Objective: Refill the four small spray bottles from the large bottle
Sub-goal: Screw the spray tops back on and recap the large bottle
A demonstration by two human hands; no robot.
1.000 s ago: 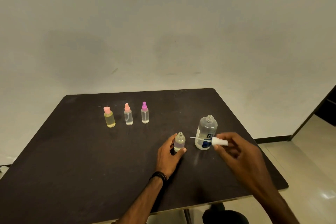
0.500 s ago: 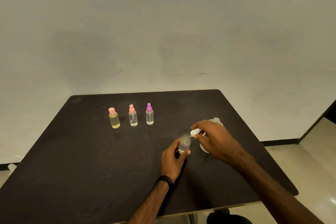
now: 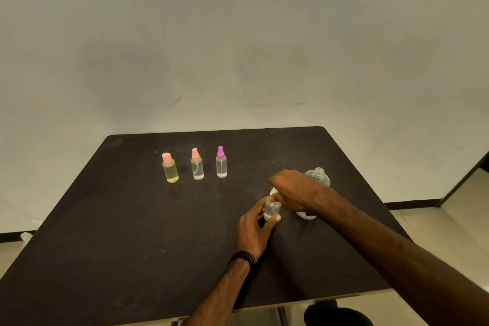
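Note:
My left hand (image 3: 255, 229) grips a small clear spray bottle (image 3: 271, 209) standing on the dark table (image 3: 132, 233). Above it, my right hand (image 3: 296, 189) pinches a white spray cap (image 3: 274, 190) right at the bottle's neck. Behind my right hand stands the large clear bottle (image 3: 317, 176), uncapped, its lower part mostly hidden by the hand. Three more small bottles stand in a row at the far left: a yellow one with a pink cap (image 3: 170, 168), a clear one with a pink sprayer (image 3: 197, 168), and a clear one with a purple sprayer (image 3: 221, 163).
A plain wall rises just behind the table's far edge. The table's right edge drops to a tiled floor (image 3: 449, 233). A dark round object (image 3: 336, 315) sits on the floor below the table's near edge.
My right hand carried the white spray cap leftward from beside the large bottle to the top of the small bottle. My left hand kept its grip on that bottle.

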